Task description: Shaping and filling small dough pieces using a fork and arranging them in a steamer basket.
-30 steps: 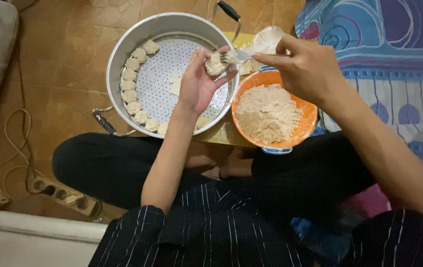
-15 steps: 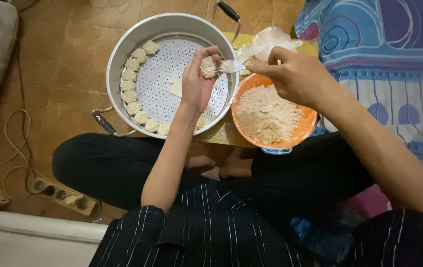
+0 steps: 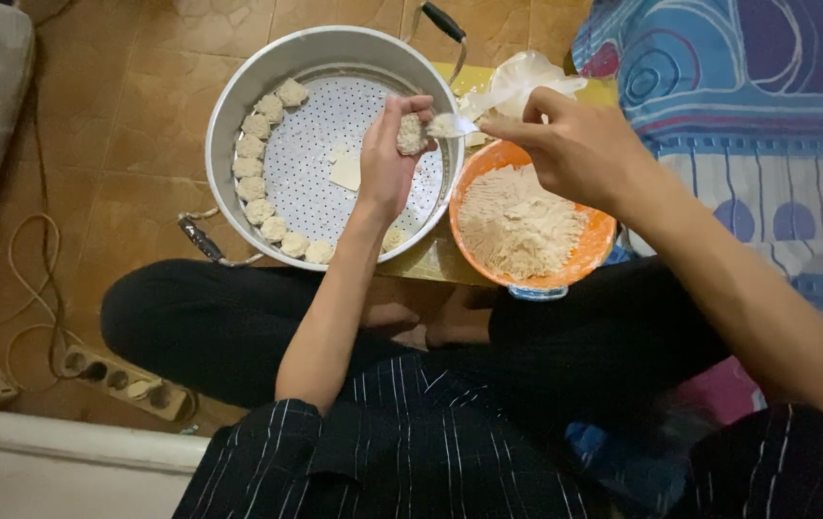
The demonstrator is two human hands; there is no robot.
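Note:
My left hand (image 3: 384, 163) is raised over a round metal steamer pan (image 3: 238, 91) and cups a small dumpling (image 3: 410, 134) between fingers and thumb. My right hand (image 3: 575, 144) grips a white plastic spoon (image 3: 459, 123) whose tip presses filling onto that dumpling. Several finished dumplings (image 3: 256, 183) line the left inner edge of the pan's perforated tray. An orange bowl (image 3: 596, 252) of pale minced filling sits just right of the pan, under my right hand.
A flat dough wrapper (image 3: 346, 169) lies on the tray. A crumpled plastic bag (image 3: 525, 77) sits behind the bowl. A patterned blue cloth (image 3: 748, 96) covers the right side. A power strip (image 3: 118, 383) and cables lie on the tiled floor at left.
The spoon has come from above the bowl's rim to the dumpling in my left hand. My left hand has closed more around the dumpling.

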